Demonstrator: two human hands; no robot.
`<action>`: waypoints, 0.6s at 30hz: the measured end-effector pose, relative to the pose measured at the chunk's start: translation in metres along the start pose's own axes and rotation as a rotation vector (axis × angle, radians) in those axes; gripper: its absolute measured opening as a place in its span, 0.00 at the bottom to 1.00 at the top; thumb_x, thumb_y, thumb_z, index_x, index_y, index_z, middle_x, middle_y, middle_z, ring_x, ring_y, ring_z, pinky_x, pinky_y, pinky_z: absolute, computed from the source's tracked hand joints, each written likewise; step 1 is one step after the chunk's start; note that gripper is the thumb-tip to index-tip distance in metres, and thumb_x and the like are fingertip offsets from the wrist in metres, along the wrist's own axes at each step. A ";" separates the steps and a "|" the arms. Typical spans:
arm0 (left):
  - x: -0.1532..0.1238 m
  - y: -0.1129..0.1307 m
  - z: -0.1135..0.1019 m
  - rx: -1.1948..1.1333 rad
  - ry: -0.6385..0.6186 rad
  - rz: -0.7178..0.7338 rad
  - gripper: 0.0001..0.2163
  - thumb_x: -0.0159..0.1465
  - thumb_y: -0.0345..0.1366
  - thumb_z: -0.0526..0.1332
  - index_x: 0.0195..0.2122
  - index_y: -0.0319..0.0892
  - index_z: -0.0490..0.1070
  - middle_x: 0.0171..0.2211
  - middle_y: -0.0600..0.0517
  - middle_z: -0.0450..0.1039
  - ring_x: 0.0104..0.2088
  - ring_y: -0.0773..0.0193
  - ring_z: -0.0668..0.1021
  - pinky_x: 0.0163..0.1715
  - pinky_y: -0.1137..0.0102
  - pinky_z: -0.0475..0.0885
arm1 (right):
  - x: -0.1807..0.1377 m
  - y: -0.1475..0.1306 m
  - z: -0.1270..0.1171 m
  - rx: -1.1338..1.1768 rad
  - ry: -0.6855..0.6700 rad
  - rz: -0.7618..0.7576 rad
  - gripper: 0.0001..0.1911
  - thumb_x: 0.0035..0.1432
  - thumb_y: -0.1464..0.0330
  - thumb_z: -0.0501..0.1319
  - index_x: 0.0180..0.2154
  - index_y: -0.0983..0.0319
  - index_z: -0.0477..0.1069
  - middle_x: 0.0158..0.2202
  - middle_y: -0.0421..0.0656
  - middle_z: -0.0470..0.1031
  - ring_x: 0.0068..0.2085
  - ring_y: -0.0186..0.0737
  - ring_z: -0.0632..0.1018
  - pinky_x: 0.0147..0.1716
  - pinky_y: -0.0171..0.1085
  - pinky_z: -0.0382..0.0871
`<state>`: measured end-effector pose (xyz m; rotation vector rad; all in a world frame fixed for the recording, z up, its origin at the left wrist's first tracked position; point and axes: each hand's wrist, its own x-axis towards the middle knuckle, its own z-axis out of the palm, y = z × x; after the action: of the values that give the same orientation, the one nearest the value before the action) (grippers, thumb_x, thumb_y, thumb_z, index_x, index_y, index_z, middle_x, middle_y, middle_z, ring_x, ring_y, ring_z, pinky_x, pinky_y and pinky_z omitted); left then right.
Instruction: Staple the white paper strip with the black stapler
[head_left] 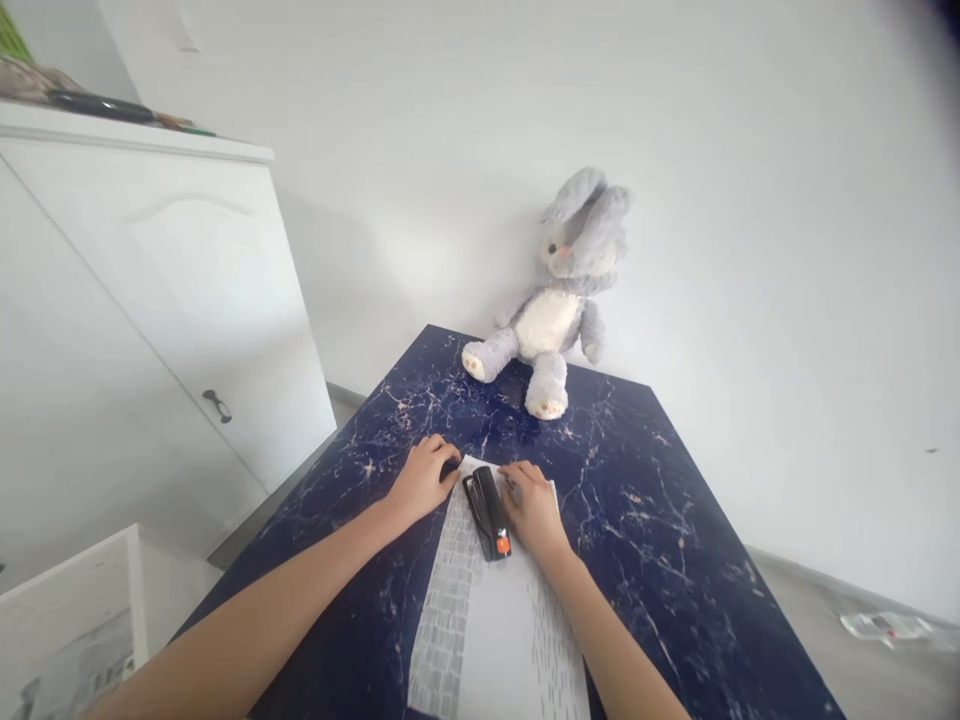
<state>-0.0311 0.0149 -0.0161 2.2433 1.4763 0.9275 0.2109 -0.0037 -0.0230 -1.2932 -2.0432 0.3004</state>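
A long sheet of paper (499,640) with rows of grey marks lies on the dark blue marbled table (645,560). On its upper part rests a black stapler (491,512) with an orange patch at the near end. My left hand (426,482) is at the sheet's upper left edge, thumb and forefinger curled against the paper with a dark gap between them. To the right of the stapler, my right hand (531,508) lies on the sheet's upper right edge, fingers bent. Its fingertips are partly hidden, and a small grey patch shows between thumb and fingers.
A grey plush rabbit (551,320) sits at the table's far edge against the white wall (750,250). A white cabinet (172,270) stands on the left, with a white-framed thing (75,600) below. At right, a clear plastic package (889,627) lies on the floor.
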 end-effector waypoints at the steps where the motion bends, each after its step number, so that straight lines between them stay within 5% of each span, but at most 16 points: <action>1: 0.000 -0.001 0.001 0.004 -0.002 -0.008 0.05 0.66 0.31 0.64 0.42 0.46 0.75 0.43 0.48 0.71 0.48 0.53 0.74 0.50 0.55 0.69 | 0.000 0.000 0.001 -0.002 0.005 -0.002 0.18 0.62 0.75 0.53 0.47 0.56 0.78 0.44 0.49 0.78 0.45 0.52 0.78 0.47 0.53 0.76; 7: -0.002 0.000 0.000 -0.033 0.043 -0.008 0.05 0.66 0.29 0.62 0.42 0.45 0.73 0.42 0.48 0.69 0.47 0.54 0.74 0.50 0.54 0.71 | 0.001 -0.008 0.008 -0.105 0.016 -0.025 0.19 0.62 0.78 0.54 0.44 0.55 0.78 0.42 0.50 0.76 0.43 0.52 0.77 0.45 0.49 0.76; 12: 0.001 0.002 -0.007 -0.187 0.271 -0.020 0.10 0.70 0.27 0.52 0.46 0.44 0.70 0.45 0.47 0.67 0.49 0.58 0.74 0.55 0.58 0.71 | 0.004 -0.023 0.018 -0.259 -0.051 -0.005 0.21 0.62 0.80 0.52 0.49 0.58 0.75 0.49 0.51 0.72 0.47 0.51 0.72 0.50 0.47 0.72; 18: 0.010 -0.014 -0.005 -0.354 0.328 -0.192 0.07 0.69 0.31 0.54 0.41 0.44 0.71 0.43 0.48 0.72 0.43 0.59 0.76 0.47 0.62 0.74 | 0.014 -0.033 0.036 -0.279 -0.038 0.034 0.22 0.60 0.83 0.52 0.48 0.58 0.74 0.48 0.51 0.71 0.48 0.51 0.70 0.50 0.45 0.69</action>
<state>-0.0415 0.0292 -0.0161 1.7269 1.4820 1.4163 0.1601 -0.0014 -0.0261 -1.4986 -2.1534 0.0551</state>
